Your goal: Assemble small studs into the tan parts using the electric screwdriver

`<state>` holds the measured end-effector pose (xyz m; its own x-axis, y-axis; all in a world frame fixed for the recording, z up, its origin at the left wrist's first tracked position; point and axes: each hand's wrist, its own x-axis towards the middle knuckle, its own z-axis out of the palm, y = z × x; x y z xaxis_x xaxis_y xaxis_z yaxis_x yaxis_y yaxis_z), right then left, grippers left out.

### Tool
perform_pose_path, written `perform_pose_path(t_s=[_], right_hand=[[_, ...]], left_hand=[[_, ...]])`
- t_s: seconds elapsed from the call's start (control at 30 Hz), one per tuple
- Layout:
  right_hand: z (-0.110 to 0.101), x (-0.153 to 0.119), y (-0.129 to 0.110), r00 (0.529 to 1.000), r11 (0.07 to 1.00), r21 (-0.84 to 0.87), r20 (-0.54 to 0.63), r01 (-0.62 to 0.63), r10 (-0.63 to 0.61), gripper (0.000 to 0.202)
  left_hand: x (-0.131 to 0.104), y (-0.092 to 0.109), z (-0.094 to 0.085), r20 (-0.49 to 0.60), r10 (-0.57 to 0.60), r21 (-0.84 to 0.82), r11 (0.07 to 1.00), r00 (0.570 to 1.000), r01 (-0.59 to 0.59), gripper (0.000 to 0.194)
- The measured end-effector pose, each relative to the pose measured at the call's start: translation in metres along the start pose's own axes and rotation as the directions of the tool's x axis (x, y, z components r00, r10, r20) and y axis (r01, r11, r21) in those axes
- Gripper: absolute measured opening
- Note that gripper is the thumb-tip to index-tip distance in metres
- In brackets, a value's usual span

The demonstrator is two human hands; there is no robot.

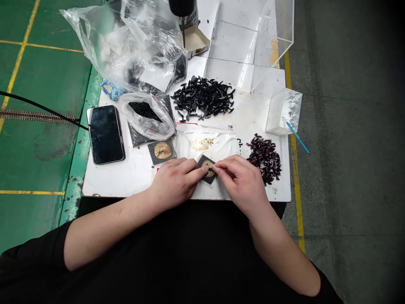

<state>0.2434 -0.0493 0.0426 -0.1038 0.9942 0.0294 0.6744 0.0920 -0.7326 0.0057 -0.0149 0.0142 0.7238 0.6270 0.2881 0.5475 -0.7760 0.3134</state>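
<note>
We have our bare left hand point(177, 181) and bare right hand point(245, 181) at the front edge of the white worktop point(126, 181), both over the small dark-grey square pad with a tan round top point(210, 178). That pad lies flat between our 2 hands, partly covered. Our left fingers are curled, with fingertips on the pad; we cannot tell how tightly they close or what they grip. Our right thumb and index fingertip come together over the tan top, and anything between them is too small for us to make out.

Just behind the pad, small gold-coloured metal rings point(202, 144) lie scattered on a white sheet point(183, 145). A 2nd grey square pad with a tan disc point(163, 150) sits beyond our left hand. Near our right hand we have a heap of dark reddish-brown small parts point(265, 160); farther back lies a pile of black curved plastic parts point(204, 97).
</note>
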Motion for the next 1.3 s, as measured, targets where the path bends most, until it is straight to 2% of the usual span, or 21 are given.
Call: perform_pose_path(t_s=[0.23,0.33,0.43,0.53,0.67,0.9,1.3], right_hand=[[-0.002,-0.005,0.004,1.000,1.000,-0.010,-0.020,-0.019,0.019,0.014],[-0.016,-0.006,0.011,0.990,0.994,-0.057,-0.116,-0.089,0.082,0.017],[-0.034,-0.006,0.019,0.971,0.971,-0.198,-0.222,-0.136,0.091,0.016],[-0.048,-0.006,0.023,0.962,0.946,-0.277,-0.254,-0.168,0.096,0.015],[-0.053,-0.006,0.021,0.971,0.946,-0.282,-0.217,-0.160,0.099,0.015],[-0.040,-0.004,0.015,0.989,0.950,-0.295,-0.136,-0.099,0.060,0.015],[-0.022,0.002,-0.001,0.993,0.972,-0.201,0.047,0.120,-0.113,0.016]], left_hand=[[-0.002,0.000,0.001,-0.018,0.010,0.022,1.000,1.000,-0.010,0.029],[-0.002,0.000,0.001,-0.020,0.011,0.035,0.999,1.000,-0.011,0.031],[-0.003,0.002,0.000,-0.005,0.012,0.068,0.998,1.000,-0.011,0.032],[-0.003,0.002,0.000,0.014,0.011,0.097,0.995,1.000,-0.012,0.032],[-0.002,0.003,0.001,0.025,0.002,0.104,0.995,1.000,-0.005,0.033],[-0.002,0.003,0.001,-0.008,0.016,0.068,0.998,1.000,-0.015,0.033],[-0.002,0.003,-0.001,0.003,0.007,0.048,0.999,1.000,-0.008,0.030]])
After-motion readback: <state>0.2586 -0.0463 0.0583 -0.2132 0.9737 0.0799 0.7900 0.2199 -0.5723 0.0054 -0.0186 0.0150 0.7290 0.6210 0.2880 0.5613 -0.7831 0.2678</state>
